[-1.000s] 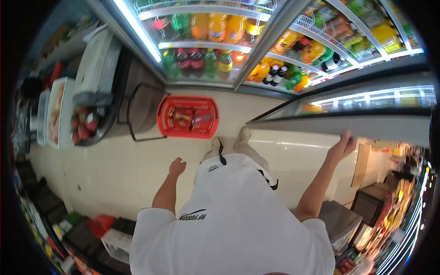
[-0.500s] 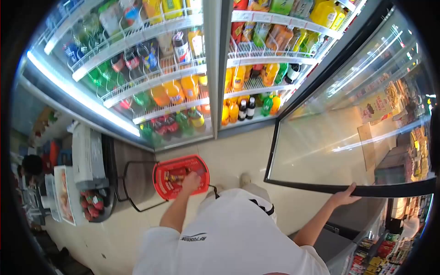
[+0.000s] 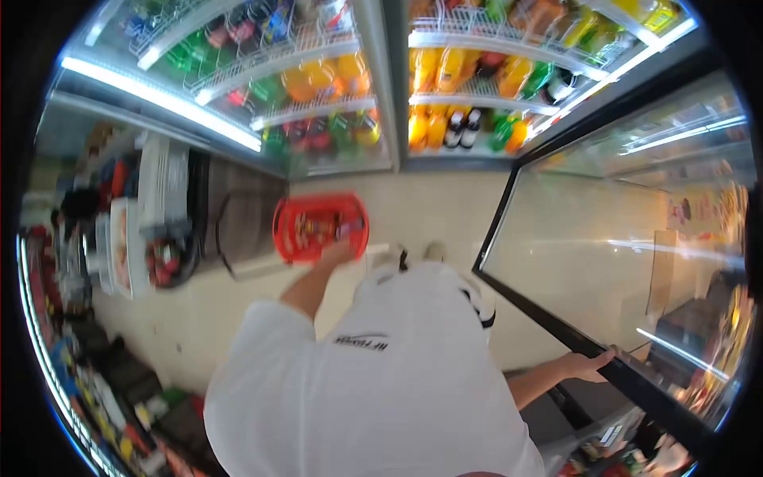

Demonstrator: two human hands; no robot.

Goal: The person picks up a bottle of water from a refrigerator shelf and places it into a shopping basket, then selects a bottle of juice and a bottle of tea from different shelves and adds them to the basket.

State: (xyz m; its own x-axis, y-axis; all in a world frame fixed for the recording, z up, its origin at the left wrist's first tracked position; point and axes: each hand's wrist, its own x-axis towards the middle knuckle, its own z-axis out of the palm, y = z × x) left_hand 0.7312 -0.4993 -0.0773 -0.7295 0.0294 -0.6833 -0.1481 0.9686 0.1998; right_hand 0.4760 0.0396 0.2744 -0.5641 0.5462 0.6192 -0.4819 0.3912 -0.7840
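My left hand (image 3: 338, 254) reaches over the near rim of a red shopping basket (image 3: 280, 226) on the floor; blur hides its fingers, so I cannot tell whether it holds anything. Inside the basket lie small packaged goods (image 3: 318, 226) with reddish-brown colours. Off to the right, my right hand (image 3: 588, 366) grips the black-framed edge of a glass fridge door (image 3: 572, 238), which stands swung wide open. Between the two hands is my white-shirted torso.
Drink bottles (image 3: 449, 71) fill the shelves of the opened fridge. Left of it stands another lit fridge section (image 3: 326, 79) with bottles. Pale floor tiles (image 3: 429, 203) lie before them. A grey counter unit (image 3: 163, 191) stands at the left, shelves of goods (image 3: 103, 397) at the lower left.
The view has tilted down, so basket and fridges sit higher. My left hand has drawn back to the basket's near rim. The door has turned slightly, with my right hand still on its edge.
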